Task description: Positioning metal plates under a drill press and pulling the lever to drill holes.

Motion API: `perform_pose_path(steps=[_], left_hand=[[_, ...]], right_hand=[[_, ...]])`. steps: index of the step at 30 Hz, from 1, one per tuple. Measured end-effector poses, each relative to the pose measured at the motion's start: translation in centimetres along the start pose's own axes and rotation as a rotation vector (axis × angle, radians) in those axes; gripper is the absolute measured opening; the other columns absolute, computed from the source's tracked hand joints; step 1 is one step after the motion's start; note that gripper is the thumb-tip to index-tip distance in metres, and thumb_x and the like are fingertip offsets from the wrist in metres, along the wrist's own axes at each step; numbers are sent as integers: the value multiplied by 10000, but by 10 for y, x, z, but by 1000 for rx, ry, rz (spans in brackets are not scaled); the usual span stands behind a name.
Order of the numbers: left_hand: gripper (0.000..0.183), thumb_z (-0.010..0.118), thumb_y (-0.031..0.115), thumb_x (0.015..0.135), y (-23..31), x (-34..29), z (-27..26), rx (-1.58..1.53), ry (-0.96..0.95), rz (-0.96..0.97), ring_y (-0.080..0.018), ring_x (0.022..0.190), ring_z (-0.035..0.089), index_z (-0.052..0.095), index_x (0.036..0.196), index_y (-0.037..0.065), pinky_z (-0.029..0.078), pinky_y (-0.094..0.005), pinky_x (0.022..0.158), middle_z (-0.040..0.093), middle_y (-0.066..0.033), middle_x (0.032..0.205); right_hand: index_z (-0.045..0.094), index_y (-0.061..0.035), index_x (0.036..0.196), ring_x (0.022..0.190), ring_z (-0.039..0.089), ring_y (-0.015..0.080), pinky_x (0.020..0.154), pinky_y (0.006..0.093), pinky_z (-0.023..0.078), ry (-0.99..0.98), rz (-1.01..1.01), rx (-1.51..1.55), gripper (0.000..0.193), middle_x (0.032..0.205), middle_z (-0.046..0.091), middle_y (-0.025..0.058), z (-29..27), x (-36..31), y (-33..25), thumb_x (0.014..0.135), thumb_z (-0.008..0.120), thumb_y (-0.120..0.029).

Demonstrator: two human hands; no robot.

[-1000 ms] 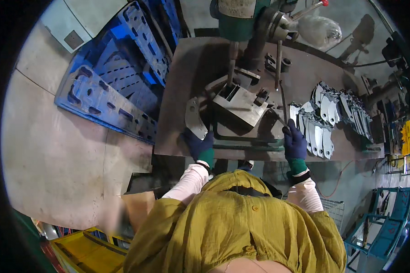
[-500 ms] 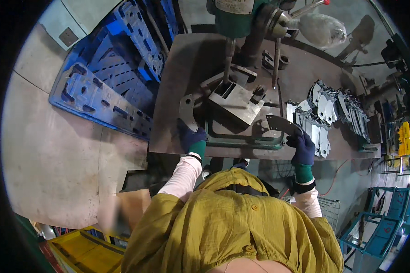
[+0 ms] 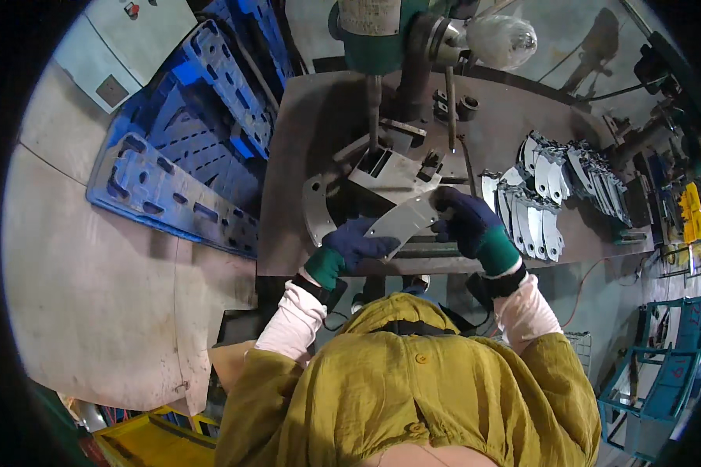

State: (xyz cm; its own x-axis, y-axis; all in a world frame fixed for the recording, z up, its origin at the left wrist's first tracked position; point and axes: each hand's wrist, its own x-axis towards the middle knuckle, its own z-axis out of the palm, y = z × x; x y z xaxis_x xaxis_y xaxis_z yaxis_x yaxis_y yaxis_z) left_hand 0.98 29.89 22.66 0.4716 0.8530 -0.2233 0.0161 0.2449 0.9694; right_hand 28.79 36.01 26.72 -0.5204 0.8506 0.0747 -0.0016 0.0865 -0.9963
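Note:
Between my gloved hands is a curved metal plate (image 3: 403, 223) with small holes, tilted in front of the drill press. My left hand (image 3: 357, 243) grips its lower left end, and my right hand (image 3: 469, 218) pinches its upper right end. A second curved plate (image 3: 315, 208) lies on the table just beyond my left wrist. Behind the held plate stands a metal fixture block (image 3: 393, 173), under the press spindle (image 3: 374, 113). The plate and my hands partly cover the green machine base (image 3: 436, 251).
Several piles of similar curved plates (image 3: 531, 222) lie at the right of the steel table (image 3: 296, 117). A feed lever (image 3: 451, 109) hangs beside the green drill press head (image 3: 371, 35). Blue plastic pallets (image 3: 175, 191) stand at left, a blue metal rack (image 3: 666, 366) at lower right.
My right hand has brought the curved plate leftward in front of the fixture. My left hand has left the plate on the table and taken hold of this one's other end.

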Motion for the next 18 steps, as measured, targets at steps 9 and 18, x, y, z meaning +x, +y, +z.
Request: perform_pose_path(steps=[9,18], left_hand=[[365,731,218,867,-89,-2,-20,-623,643,-101,-173,830,667,641,1160,20,568,-293,734,679,-74,990],[369,776,352,808,-61,57,-21,-694,814,-167,-211,716,661,686,927,14,559,-322,589,678,-89,869]], right_hand=[[543,5,1279,976,663,255,859,362,534,-158,263,772,643,1152,663,146,-14,69,-152,971,446,-551],[550,14,1257,1017,652,251,900,358,530,-488,330,1300,536,1143,656,146,15,93,-235,962,503,-431]])
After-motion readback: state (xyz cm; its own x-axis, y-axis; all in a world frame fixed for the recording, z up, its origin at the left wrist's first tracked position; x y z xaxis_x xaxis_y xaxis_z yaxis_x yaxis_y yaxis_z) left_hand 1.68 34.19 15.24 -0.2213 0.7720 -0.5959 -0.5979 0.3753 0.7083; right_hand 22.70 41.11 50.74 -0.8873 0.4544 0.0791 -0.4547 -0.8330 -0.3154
